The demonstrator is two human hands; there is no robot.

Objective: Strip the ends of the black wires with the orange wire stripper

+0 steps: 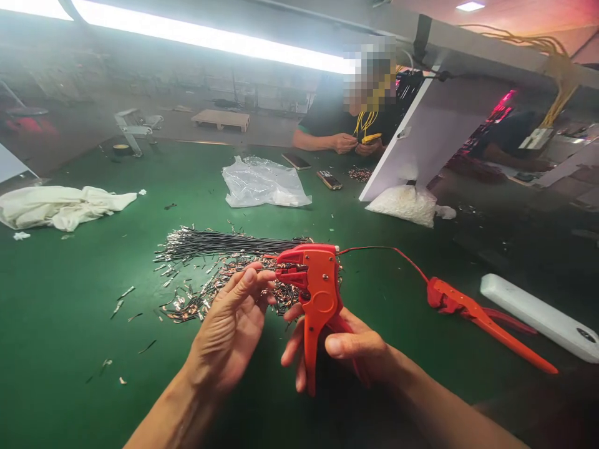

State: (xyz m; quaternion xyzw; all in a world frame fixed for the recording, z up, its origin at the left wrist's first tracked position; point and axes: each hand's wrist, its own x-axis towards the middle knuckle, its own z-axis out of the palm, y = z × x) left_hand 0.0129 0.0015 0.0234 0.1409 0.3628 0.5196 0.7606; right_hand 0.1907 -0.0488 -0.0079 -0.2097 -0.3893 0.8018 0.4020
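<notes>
My right hand [346,346] is wrapped around the handles of an orange-red wire stripper [322,284], its jaws facing left. Between thumb and fingertips, my left hand [238,318] pinches a thin dark wire [264,269] whose end reaches into those jaws. Just behind the tool lies a bundle of black wires [234,243] with metal-tipped ends toward the left. Below the bundle, a heap of short cut wire ends [196,299] spreads over the green table [154,399], partly hidden by my left hand.
A second orange wire stripper [486,318] and a white bar-shaped object [538,318] lie at right. Farther back are a clear plastic bag [266,184], two phone-like devices [329,180], a white filled bag [403,204] and a pale cloth [65,207]. Another person [346,118] handles yellow wires across the table.
</notes>
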